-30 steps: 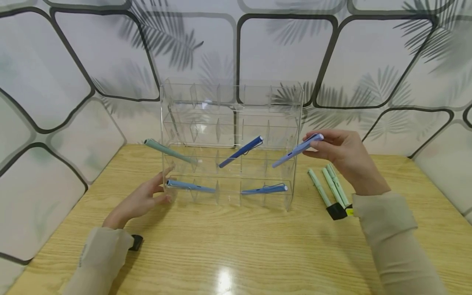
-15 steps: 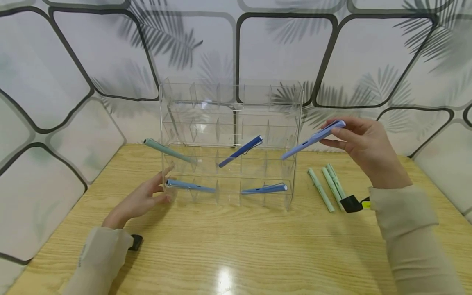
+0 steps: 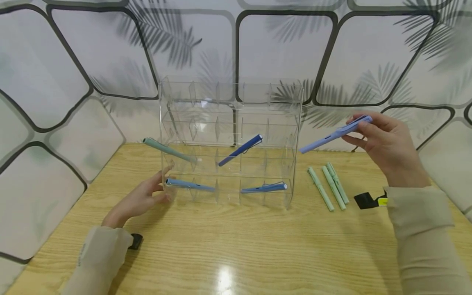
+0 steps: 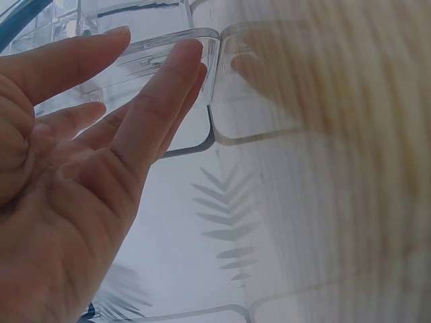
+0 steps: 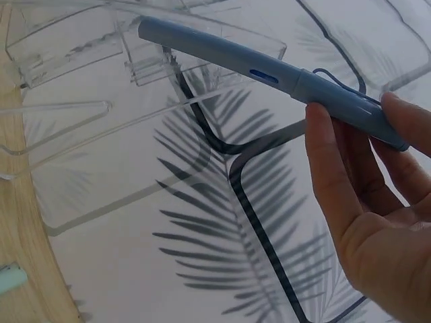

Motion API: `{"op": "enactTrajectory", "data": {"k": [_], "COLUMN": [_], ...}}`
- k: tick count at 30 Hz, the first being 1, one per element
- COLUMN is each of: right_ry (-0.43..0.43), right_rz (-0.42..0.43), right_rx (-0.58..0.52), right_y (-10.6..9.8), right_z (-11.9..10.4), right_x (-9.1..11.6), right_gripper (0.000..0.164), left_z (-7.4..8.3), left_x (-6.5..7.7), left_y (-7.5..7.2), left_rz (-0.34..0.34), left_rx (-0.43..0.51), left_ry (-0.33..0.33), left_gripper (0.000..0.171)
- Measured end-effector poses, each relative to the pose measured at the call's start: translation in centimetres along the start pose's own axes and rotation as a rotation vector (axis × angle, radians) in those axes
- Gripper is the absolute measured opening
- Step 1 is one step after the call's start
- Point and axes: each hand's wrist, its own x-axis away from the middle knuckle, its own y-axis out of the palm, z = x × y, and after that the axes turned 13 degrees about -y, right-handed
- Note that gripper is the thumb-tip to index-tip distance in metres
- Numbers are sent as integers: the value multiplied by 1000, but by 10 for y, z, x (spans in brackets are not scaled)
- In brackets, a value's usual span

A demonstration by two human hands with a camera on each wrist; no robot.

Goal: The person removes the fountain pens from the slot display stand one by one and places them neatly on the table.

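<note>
My right hand (image 3: 385, 143) pinches a periwinkle-blue pen (image 3: 335, 134) by its clip end, up in the air to the right of a clear acrylic rack (image 3: 230, 176). The pen slants, its far tip low and near the rack's right side. In the right wrist view the same pen (image 5: 222, 57) shows its clip and a small slot in the barrel. My left hand (image 3: 141, 196) is at the rack's lower left, fingers extended; in the left wrist view its fingertips (image 4: 185, 54) are right at the clear edge. Inside the rack lie a dark blue pen (image 3: 240, 150), a grey-green pen (image 3: 167, 149) and two mid-blue pens (image 3: 264, 188).
Three pale green pens (image 3: 321, 189) lie on the wooden table (image 3: 236, 241) right of the rack. A patterned wall (image 3: 284, 53) stands close behind. Black straps hang at both wrists, the right one (image 3: 365, 200) with a yellow tag.
My right hand has drawn the periwinkle-blue pen up and to the right, from over the rack's right compartments to beside the rack. The left hand and the other pens stay put.
</note>
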Motion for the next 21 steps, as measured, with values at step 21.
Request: {"op": "enactTrajectory", "data": {"k": [21], "right_ry": [242], "right_rz": [290], "right_rx": [109], "right_y": [-50], "right_z": [-5], "right_x": [12], "right_gripper": [21], "left_z": [0], "left_x": [0], "left_y": [0], "left_rz": [-9], "left_rx": [13], "left_ry": [12], "left_gripper": [80]}}
